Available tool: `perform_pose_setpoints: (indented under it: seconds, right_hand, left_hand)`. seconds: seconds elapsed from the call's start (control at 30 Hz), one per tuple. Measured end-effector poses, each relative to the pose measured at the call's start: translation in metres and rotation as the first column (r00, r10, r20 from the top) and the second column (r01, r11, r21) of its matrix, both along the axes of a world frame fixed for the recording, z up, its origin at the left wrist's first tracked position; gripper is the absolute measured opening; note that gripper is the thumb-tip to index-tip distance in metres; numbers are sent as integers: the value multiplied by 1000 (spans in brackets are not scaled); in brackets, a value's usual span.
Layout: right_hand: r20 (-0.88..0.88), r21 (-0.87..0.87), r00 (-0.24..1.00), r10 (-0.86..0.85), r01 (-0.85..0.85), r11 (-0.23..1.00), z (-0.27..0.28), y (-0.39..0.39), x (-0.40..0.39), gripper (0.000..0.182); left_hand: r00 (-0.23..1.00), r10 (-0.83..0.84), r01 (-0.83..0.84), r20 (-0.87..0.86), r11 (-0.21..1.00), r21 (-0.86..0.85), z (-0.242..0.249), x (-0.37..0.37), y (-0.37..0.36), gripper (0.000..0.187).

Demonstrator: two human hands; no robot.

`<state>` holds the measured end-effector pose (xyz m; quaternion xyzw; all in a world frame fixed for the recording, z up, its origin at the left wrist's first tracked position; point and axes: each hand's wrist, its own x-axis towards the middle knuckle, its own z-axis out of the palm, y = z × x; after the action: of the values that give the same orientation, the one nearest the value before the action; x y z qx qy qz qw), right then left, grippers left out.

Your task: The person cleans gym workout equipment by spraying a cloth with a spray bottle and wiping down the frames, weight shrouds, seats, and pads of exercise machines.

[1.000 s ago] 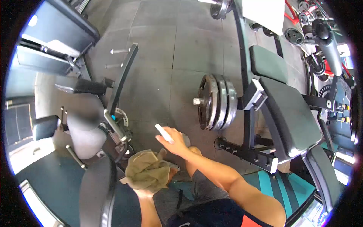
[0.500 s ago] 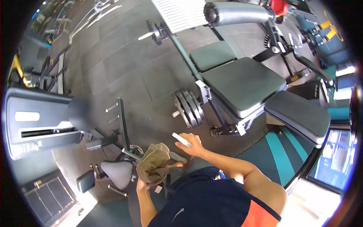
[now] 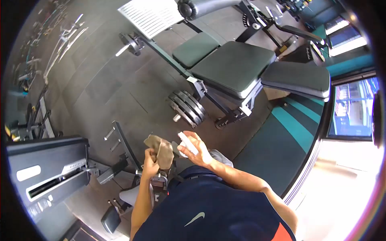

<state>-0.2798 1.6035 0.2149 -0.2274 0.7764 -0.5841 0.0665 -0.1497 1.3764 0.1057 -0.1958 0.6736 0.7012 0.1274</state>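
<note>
A brown cloth (image 3: 164, 152) hangs bunched from my left hand (image 3: 150, 162), whose fingers are closed on its left edge. Just to the right, my right hand (image 3: 200, 152) grips a white object (image 3: 187, 143), slim and flat at its upper end; what it is cannot be made out. The two hands are a short way apart in front of my dark blue shirt, with the cloth between them. The white object does not clearly touch the cloth.
Ahead is a padded bench machine (image 3: 237, 66) with stacked weight plates (image 3: 187, 108). A grey machine (image 3: 52, 172) stands at the left, its metal arm (image 3: 125, 145) near my left hand. Teal-striped flooring (image 3: 295, 126) runs along the window (image 3: 354, 108) at the right.
My left hand has risen with the cloth, which now hangs flatter. My right hand has moved slightly, its white object now closer to the cloth. The view has turned, shifting the bench left and up.
</note>
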Motion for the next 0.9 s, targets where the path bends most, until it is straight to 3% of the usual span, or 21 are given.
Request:
perform_pose_setpoints:
  seconds: [0.03,0.07,0.13,0.17,0.23,0.27,0.33,0.47,0.53,0.57,0.63,0.67,0.7,0.73,0.8,0.87,0.9]
  right_hand:
    - [9,-6,1000,-23,23,1000,8,1,7,35]
    - [-29,-35,998,-50,49,998,2,4,10,38]
    - [-104,-92,989,-108,99,991,-10,9,17,44]
    - [-130,-49,983,-134,128,991,-16,15,21,46]
    - [-189,-27,955,-227,226,974,-13,22,30,49]
    - [-222,-47,929,-297,294,955,-9,24,33,50]
    - [-90,17,927,-365,368,930,-10,35,46,52]
    - [-130,209,841,-525,541,815,15,56,70,56]
    - [-39,237,854,-519,512,825,-8,75,80,61]
    - [39,209,862,-505,487,848,-12,81,86,61]
    - [-46,185,960,-275,278,942,-13,110,89,64]
    - [146,220,936,-319,284,933,27,116,88,73]
    - [183,196,941,-284,249,949,33,127,90,76]
    - [223,170,944,-244,209,963,35,143,93,78]
    - [227,167,973,42,-81,983,40,201,83,83]
    - [373,-37,916,149,-146,989,21,259,70,83]
    - [437,22,899,20,-33,999,15,277,66,80]
  left_hand:
    - [999,-36,37,-17,996,83,-2,-7,-2,46]
    - [986,-158,142,58,967,213,0,-21,-7,60]
    - [981,-173,195,-92,830,522,35,-53,24,75]
    - [922,-328,384,-205,844,375,46,-65,34,82]
    - [716,-587,647,-378,761,44,72,-81,56,93]
    - [577,-687,623,-443,720,-305,70,-83,70,94]
    - [611,-730,585,-306,677,-448,84,-81,105,83]
    - [540,-688,538,-484,725,-430,78,-93,164,55]
    - [521,-672,487,-526,740,-463,82,-90,179,45]
    - [393,-741,474,-544,671,-571,76,-96,187,38]
    - [416,-773,537,-479,634,-557,65,-86,199,36]
    - [427,-787,563,-446,617,-550,63,-82,204,35]
    - [541,-663,507,-518,748,-428,75,-77,215,25]
    - [556,-642,489,-528,766,-416,85,-76,225,18]
    - [473,-701,496,-533,712,-496,79,-72,237,15]
    - [340,-732,504,-590,672,-543,99,-79,249,13]
    - [294,-757,527,-584,638,-561,107,-80,256,12]
